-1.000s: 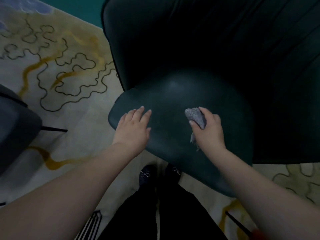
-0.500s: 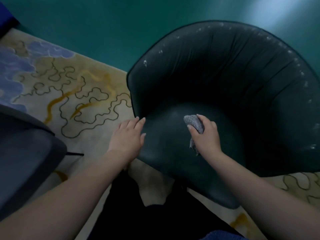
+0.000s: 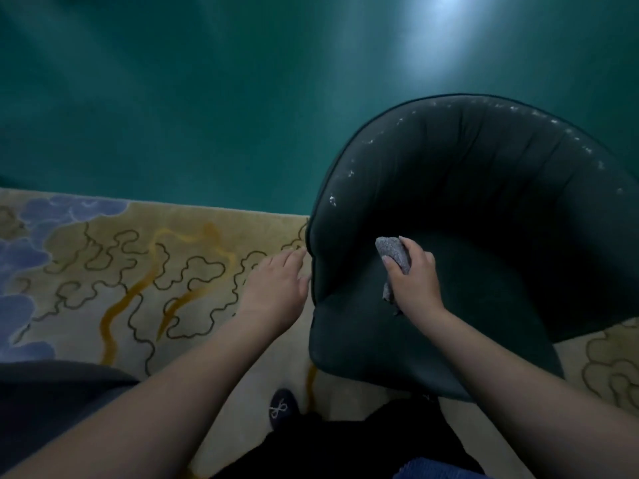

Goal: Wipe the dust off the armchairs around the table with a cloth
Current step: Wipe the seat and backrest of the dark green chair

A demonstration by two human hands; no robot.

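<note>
Head view: a grey cloth (image 3: 394, 254) is gripped by the right hand (image 3: 416, 278), fingers and thumb curled round it, a wad of it sticking out past the fingertips and a loose tail hanging below the palm. The cloth is held over the left side of the seat of a dark green armchair (image 3: 484, 188), where seat meets backrest; whether it is pressed on the leather cannot be told. The left hand (image 3: 275, 288) is held flat with fingers extended and close together, nothing pinched, just beside the chair's left edge; fingertips are seen at or near the piping, contact not clear. Pale flecks are seen along the top rim of the curved backrest. The chair is set partly on a beige rug (image 3: 138, 271) patterned with dark squiggle lines, orange streaks and blue-violet cloud shapes at the left. Beyond the rug, a teal floor (image 3: 173, 98) is seen, with a bright glare patch at the upper right. A dark grey upholstered shape (image 3: 45, 402) is cut off at the lower left. A dark shoe (image 3: 283, 407) with a white mark is seen on the rug between the forearms, with dark trousers below it.
</note>
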